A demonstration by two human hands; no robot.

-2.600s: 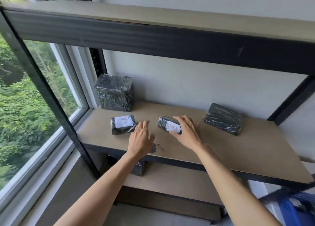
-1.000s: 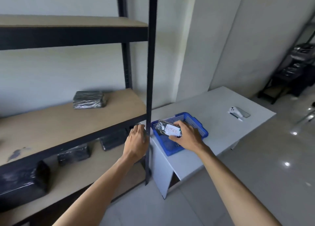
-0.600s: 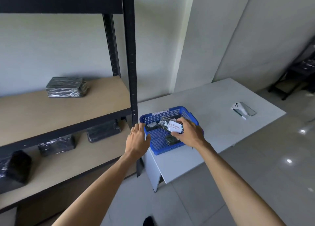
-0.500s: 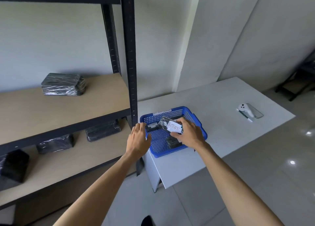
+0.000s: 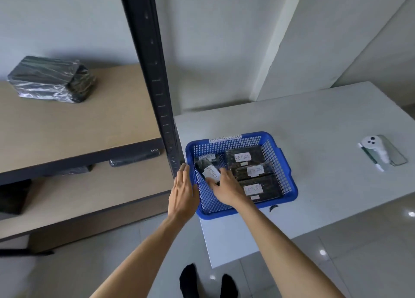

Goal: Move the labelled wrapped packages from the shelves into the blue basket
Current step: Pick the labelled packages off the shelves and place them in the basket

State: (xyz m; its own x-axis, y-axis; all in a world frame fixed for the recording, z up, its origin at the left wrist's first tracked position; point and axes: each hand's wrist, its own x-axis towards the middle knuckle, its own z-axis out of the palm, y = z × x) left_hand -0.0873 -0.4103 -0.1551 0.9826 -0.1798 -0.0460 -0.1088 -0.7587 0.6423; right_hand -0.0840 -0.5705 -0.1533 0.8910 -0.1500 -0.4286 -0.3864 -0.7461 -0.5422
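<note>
Small wrapped pkg (image 5: 207, 171), black film w/ white "RETURN" label, sits tilted inside the blue basket (image 5: 289, 186), at its left-front area, resting on the mesh floor. Right hand (image 5: 226, 188) is inside the basket; thumb and fingers curl round the pkg's near end, gripping it.

Left hand (image 5: 183, 193) is flat against the basket's left outer wall, fingers straight and together, holding nothing; fingertips near the shelf upright (image 5: 157, 84).

Other basket contents: three flat labelled pkgs stacked along the right half, far (image 5: 244, 156), middle (image 5: 253, 170), near (image 5: 258, 190), each label reading "RETURN". One more labelled pkg (image 5: 207, 157) at back-left, mostly hidden behind the held one. White tag (image 5: 225, 138) on the basket's far rim reads "RETURN OVERDUE".

Basket stands on a white table (image 5: 314, 122), at its left-front corner, just beside the upright. A phone (image 5: 394, 153) with a white device and a pen lies well apart on the table's right side.

Shelving, left of basket: upper shelf (image 5: 67, 129) carries one unlabelled wrapped block (image 5: 50, 78) near the wall. Lower shelf (image 5: 89, 192) carries dark wrapped items, partly hidden under the upper board; labels cannot be told.

Floor: grey tiles; person's dark-socked feet (image 5: 207, 282) at bottom edge.
</note>
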